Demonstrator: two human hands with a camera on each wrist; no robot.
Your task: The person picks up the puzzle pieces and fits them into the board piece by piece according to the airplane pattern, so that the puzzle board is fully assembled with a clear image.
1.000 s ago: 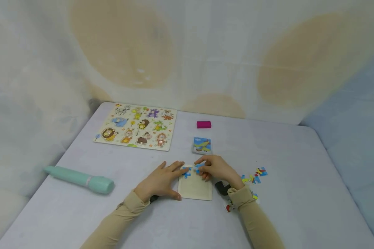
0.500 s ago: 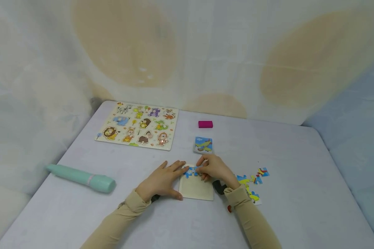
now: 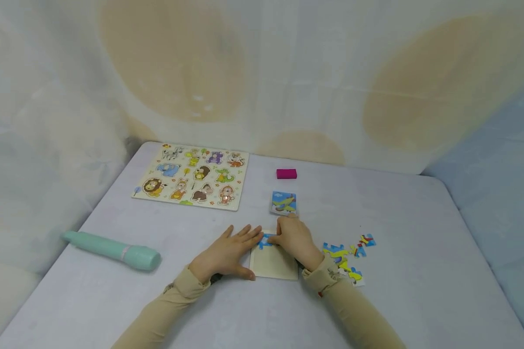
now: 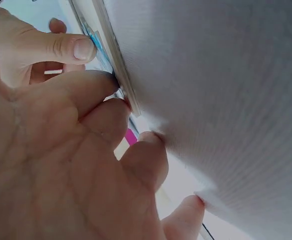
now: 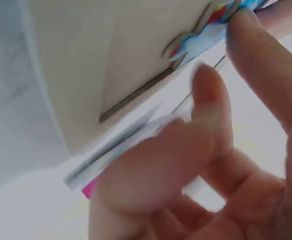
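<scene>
- Left hand [image 3: 227, 254]: fingers spread, gripping nothing, the index touching the pale tray's [image 3: 272, 265] left edge
- Right hand [image 3: 296, 241]: straight thumb pressing the blue jigsaw pieces [image 3: 264, 241], other fingers bent, holding nothing
- These pieces: flat, knobbed edges, touches of red and yellow, lying in the tray's far part
- Loose yellow-and-blue pieces [image 3: 335, 251] scattered right of the tray
- Beyond: airplane picture [image 3: 284, 202], magenta block [image 3: 286, 174]

text: none readable | labels, brands: none readable | numbers, signs: none readable
</scene>
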